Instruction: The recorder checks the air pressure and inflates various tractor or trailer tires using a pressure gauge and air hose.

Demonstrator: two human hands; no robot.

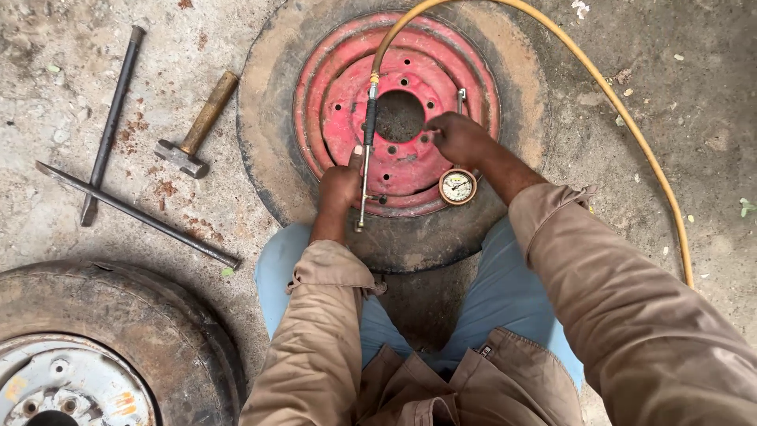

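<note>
Your left hand [341,188] grips the inflator wand [365,158]; right hand [457,138] fingers close on the gauge [457,187] stem, over the red rim [347,95] on the floor. Hold the wand steady and the dial facing you.

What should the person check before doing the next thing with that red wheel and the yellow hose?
1. Left hand grips the inflator wand: ok.
2. Yellow hose joined to wand, no visible kinks: ok.
3. Wand tip seated on the valve: cannot tell.
4. Round gauge lies face up by the right hand: ok; reading: cannot tell.
5. Tyre with red rim lies flat on ground: ok.
6. Hammer and crossed bars lie apart from the wheel: ok.
</note>
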